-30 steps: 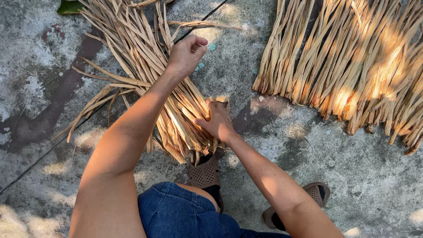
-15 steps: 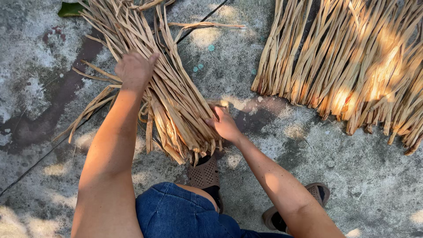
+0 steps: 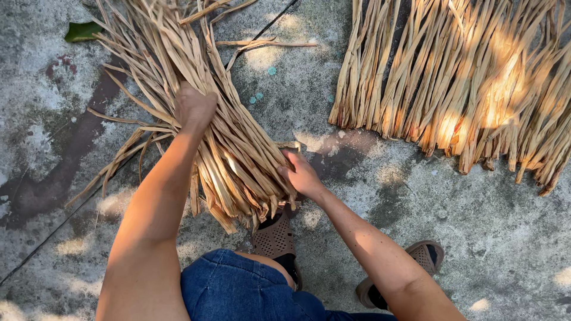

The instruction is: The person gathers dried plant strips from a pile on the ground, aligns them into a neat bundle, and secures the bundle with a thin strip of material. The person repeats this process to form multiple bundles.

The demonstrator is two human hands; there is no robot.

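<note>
Two bare hands are laid on one bundle of long, dry, straw-coloured leaf strips (image 3: 220,137); the left hand (image 3: 195,108) is curled with fingers drawn together over the bundle's upper middle, though how firmly the strips are gripped cannot be told; the right hand (image 3: 301,173) is set against the bundle's near right edge, its fingertips tucked among the cut ends, and whether they are clamped cannot be told. The bundle is spread on grey, stained concrete ground (image 3: 369,238), its near ends above a brown perforated sandal (image 3: 275,238); right of the bundle, well apart, a flat row of similar pale strips (image 3: 464,77) is laid out. The gathering would probably be done best with the cut ends kept level and both sides pressed inward together. Compared with half a second ago, the left hand has been closed from a flat palm and shifted slightly rightward; the right hand has hardly moved.
</note>
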